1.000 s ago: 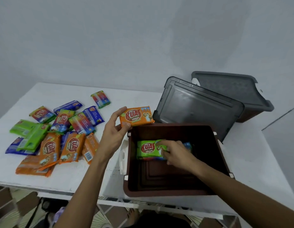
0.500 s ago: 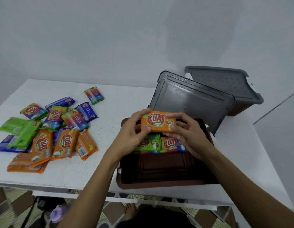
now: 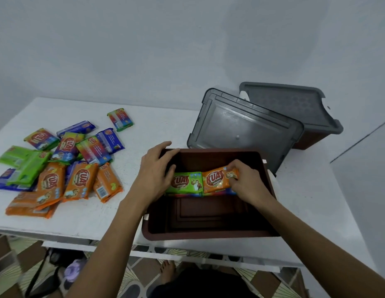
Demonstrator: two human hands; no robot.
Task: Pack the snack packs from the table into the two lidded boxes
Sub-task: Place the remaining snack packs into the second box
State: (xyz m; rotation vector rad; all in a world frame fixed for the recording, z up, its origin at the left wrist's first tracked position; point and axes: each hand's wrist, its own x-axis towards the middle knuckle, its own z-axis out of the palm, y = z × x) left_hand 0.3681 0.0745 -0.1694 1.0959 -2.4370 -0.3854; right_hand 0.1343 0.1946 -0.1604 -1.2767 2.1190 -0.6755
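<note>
An open brown box stands at the table's front edge. Inside, along its far wall, a green snack pack lies beside an orange snack pack. My right hand pinches the orange pack's right end, low in the box. My left hand rests over the box's left rim with fingers spread, its thumb near the green pack. Several orange, green and blue snack packs lie piled on the left of the table. A second brown box with its grey lid on stands at the back right.
The open box's grey lid leans between the two boxes. The white table ends just in front of the open box. One striped pack lies apart at the back. Patterned floor and a foot show below.
The orange pack went from both hands above the box down into it, beside the green pack. My left hand let go and moved to the box's left rim.
</note>
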